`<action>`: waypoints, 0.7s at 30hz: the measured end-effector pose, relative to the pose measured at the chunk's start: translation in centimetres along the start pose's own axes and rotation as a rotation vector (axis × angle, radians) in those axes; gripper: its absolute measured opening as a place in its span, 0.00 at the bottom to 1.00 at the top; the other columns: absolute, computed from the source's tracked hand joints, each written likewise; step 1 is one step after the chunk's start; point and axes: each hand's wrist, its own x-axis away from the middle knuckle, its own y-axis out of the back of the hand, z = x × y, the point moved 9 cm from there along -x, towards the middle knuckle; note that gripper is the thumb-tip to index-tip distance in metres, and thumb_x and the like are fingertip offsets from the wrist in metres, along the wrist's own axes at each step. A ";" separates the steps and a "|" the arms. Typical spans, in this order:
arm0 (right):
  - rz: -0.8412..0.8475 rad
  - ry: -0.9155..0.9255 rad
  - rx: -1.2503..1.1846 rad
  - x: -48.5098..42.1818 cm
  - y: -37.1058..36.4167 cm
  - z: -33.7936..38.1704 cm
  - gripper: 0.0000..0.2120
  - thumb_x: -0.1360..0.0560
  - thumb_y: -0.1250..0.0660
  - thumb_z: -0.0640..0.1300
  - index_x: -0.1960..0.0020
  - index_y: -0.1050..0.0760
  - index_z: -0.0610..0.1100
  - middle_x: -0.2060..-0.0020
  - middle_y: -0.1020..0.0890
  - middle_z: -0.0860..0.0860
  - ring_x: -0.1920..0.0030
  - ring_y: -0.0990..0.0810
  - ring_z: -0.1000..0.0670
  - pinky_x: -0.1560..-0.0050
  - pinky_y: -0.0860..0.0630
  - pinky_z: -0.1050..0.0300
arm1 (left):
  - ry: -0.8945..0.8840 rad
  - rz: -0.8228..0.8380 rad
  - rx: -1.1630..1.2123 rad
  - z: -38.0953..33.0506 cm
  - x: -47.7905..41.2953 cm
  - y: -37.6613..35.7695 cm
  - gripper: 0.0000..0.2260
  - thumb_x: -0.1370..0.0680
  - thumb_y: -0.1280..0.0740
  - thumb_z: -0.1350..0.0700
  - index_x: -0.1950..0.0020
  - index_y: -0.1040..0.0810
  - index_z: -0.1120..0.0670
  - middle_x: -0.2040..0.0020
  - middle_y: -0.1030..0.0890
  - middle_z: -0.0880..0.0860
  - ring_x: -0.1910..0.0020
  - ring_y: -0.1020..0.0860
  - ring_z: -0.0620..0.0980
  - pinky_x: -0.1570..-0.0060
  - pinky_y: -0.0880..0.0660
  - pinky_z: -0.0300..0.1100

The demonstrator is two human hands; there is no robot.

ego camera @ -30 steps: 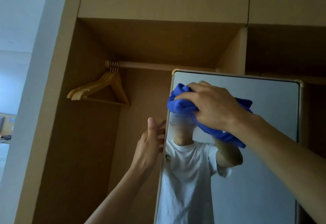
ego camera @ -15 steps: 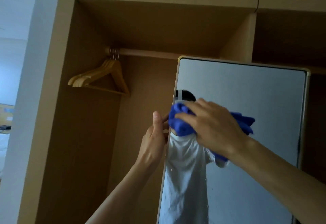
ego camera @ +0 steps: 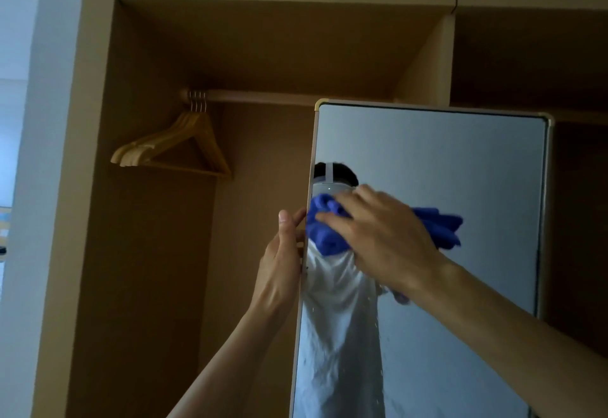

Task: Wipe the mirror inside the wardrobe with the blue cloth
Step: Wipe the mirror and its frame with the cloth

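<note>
Right hand [ego camera: 385, 239] gripping the bunched blue cloth [ego camera: 324, 236], pressed flat to the glass of the mirror [ego camera: 444, 160]; cloth showing on either side of the hand. Left hand [ego camera: 283, 263] just beside the right fingertips, clasping the mirror's left frame edge, thumb upright. Wooden hangers [ego camera: 174, 147] on a rail [ego camera: 263, 96], above and left of both hands.

Right grip [ego camera: 385, 239]: up on the glass, fingers curled over the bunched blue cloth [ego camera: 324, 236], pressing it to the mirror [ego camera: 444, 160] near its left edge.
Left grip [ego camera: 279, 272]: holds the mirror's left frame edge, thumb in front pointing up, fingers hidden behind.
Mirror: tall, gold-trimmed, standing in the wooden wardrobe [ego camera: 148, 286]; small specks dot the lower glass, and a white T-shirt is reflected there.
Hangers [ego camera: 177, 151]: a wooden bunch on the rail [ego camera: 263, 96], upper left, well apart from the mirror.
</note>
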 end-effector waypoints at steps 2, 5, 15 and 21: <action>-0.015 -0.038 0.057 -1.3 0.7 -1.3 0.23 0.34 0.29 0.38 0.39 0.21 0.46 0.46 0.19 0.45 0.50 0.24 0.44 0.52 0.25 0.47 | 0.000 -0.009 -0.031 -0.2 0.2 -0.1 0.23 0.23 0.58 0.28 0.41 0.26 0.26 0.45 0.15 0.38 0.42 0.18 0.41 0.36 0.24 0.49; -0.014 0.024 0.049 0.8 -1.0 1.7 0.19 0.32 0.33 0.38 0.41 0.21 0.44 0.46 0.21 0.43 0.48 0.26 0.42 0.48 0.24 0.45 | 0.015 -0.007 -0.020 0.1 0.4 -0.1 0.23 0.23 0.57 0.29 0.39 0.27 0.29 0.41 0.16 0.41 0.39 0.19 0.45 0.36 0.23 0.49; -0.023 -0.051 0.015 2.2 -0.4 0.0 0.22 0.32 0.34 0.38 0.38 0.22 0.46 0.42 0.20 0.45 0.47 0.24 0.43 0.46 0.24 0.45 | 0.018 -0.021 -0.014 0.3 1.1 -1.0 0.31 0.21 0.55 0.31 0.22 0.35 0.41 0.25 0.26 0.51 0.29 0.26 0.51 0.28 0.30 0.58; -0.006 0.020 0.015 4.5 -1.4 2.2 0.20 0.32 0.35 0.39 0.42 0.20 0.44 0.45 0.20 0.43 0.48 0.24 0.41 0.47 0.23 0.44 | -0.008 -0.032 -0.036 0.9 1.6 -1.0 0.28 0.19 0.54 0.32 0.22 0.36 0.38 0.24 0.28 0.46 0.29 0.27 0.46 0.26 0.32 0.55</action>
